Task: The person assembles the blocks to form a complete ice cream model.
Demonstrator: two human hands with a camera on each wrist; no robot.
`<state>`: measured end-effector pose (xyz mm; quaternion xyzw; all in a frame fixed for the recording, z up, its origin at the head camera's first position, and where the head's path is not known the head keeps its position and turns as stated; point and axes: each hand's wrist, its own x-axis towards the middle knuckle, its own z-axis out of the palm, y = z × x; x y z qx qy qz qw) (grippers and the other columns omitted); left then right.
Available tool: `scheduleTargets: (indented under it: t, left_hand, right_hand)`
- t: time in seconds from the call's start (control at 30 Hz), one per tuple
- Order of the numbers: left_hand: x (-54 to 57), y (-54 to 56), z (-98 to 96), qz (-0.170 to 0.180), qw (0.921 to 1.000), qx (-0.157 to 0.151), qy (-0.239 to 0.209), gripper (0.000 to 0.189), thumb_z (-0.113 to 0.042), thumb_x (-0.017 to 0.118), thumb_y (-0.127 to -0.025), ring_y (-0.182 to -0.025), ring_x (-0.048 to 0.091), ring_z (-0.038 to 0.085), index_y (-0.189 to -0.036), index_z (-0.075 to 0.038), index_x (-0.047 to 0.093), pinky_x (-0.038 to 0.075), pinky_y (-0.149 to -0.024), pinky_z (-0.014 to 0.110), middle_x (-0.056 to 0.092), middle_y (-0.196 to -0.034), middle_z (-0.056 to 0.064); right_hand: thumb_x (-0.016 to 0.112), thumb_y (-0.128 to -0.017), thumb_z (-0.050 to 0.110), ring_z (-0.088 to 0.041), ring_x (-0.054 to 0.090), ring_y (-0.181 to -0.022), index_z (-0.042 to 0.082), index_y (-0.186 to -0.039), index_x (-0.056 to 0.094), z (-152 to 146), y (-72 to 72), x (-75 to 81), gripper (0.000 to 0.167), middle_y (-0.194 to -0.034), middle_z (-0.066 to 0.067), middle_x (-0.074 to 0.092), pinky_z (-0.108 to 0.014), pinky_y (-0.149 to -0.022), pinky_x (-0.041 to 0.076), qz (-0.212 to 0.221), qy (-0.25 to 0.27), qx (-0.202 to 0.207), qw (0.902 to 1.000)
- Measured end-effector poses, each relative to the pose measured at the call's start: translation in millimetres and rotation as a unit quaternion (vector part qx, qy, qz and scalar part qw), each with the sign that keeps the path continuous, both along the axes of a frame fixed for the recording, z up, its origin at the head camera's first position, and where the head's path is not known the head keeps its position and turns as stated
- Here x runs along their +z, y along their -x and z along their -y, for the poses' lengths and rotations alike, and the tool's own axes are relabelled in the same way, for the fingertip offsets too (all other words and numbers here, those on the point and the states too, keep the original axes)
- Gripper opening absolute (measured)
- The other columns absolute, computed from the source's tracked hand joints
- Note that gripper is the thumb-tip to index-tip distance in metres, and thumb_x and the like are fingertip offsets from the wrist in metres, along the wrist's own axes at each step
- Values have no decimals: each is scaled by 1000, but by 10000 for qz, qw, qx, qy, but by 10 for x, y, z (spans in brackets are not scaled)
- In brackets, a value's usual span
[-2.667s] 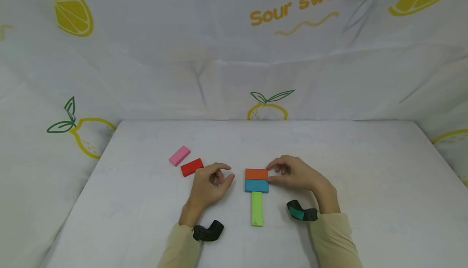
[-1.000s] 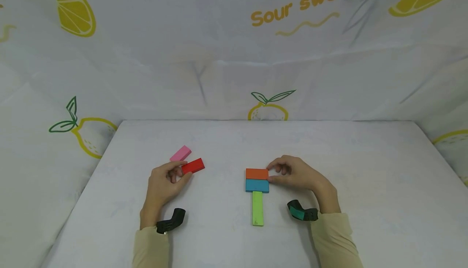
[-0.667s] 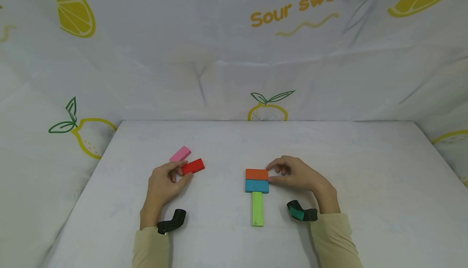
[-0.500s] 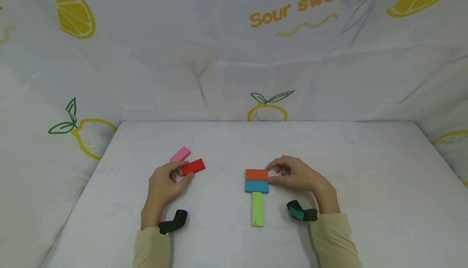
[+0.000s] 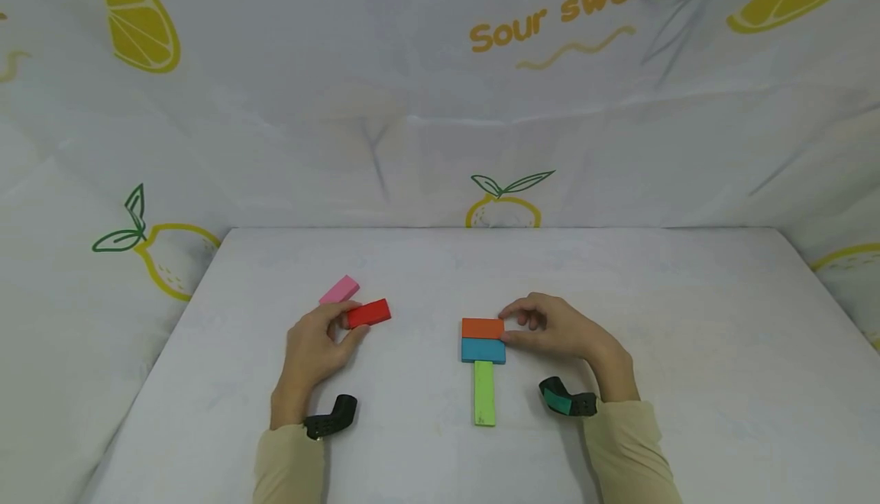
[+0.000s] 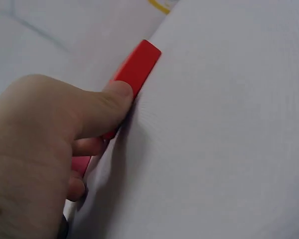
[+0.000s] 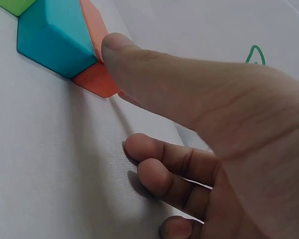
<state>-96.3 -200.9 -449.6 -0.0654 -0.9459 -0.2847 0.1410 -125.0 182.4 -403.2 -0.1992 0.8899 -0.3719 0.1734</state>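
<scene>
My left hand (image 5: 312, 350) pinches a red block (image 5: 371, 311) at its left end, thumb on the near side. The left wrist view shows the thumb pressed on the red block (image 6: 139, 64), close over the white tabletop. Just behind lies a pink block (image 5: 340, 289), partly covered by my fingers. At the middle, an orange block (image 5: 483, 327) lies flat against a blue block (image 5: 483, 350), and a green block (image 5: 484, 393) runs from the blue one towards me. My right hand (image 5: 564, 330) holds the orange block's right end between thumb and index finger; other fingers are curled loosely.
The white tabletop (image 5: 653, 282) ends at a back edge, where a white cloth (image 5: 412, 153) with lemon prints rises behind and at both sides. Each wrist wears a dark camera mount, the left one (image 5: 333, 416) low over the table.
My left hand has moved left from near the middle blocks, taken hold of the red block and shifted it slightly right. The right hand stays at the orange block.
</scene>
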Motion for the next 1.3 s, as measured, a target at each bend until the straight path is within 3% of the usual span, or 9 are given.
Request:
scheduleTargets:
  t: [0.47, 0.9, 1.07, 1.3]
  left_hand:
    - [10, 61, -140, -425, 9981, -405, -185, 30, -21, 84, -82, -64, 43, 5, -109, -12, 75, 35, -57, 21, 51, -70, -5]
    - [31, 102, -400, -456, 9928, -961, -558, 29, -18, 82, -83, -66, 43, 5, -111, -13, 75, 35, -58, 20, 51, -71, -4]
    - [21, 114, -494, -561, 9899, -1196, -506, 30, -17, 82, -84, -66, 45, 7, -113, -11, 75, 36, -59, 19, 51, -72, -2]
    - [37, 97, -652, -504, 9901, -1260, -367, 30, -19, 80, -86, -68, 47, 8, -115, -12, 75, 39, -60, 18, 55, -77, -3]
  right_hand:
    - [77, -90, 32, -13, 49, -89, 16, -119, 75, 32, -7, -17, 33, -94, 0, 58, -21, -77, 43, -51, -122, -65, 9999]
    - [77, -90, 34, -15, 47, -89, 17, -120, 76, 54, -4, -8, 34, -93, -1, 56, -23, -77, 40, -45, -206, -6, 9998]
    - [77, -90, 35, -15, 46, -89, 17, -121, 76, 68, -2, 0, 35, -92, -1, 56, -24, -76, 39, -5, -278, 12, 9996]
    - [78, -89, 37, -16, 45, -89, 20, -118, 77, 92, 10, -11, 33, -91, 0, 54, -25, -76, 38, 53, -368, 45, 9993]
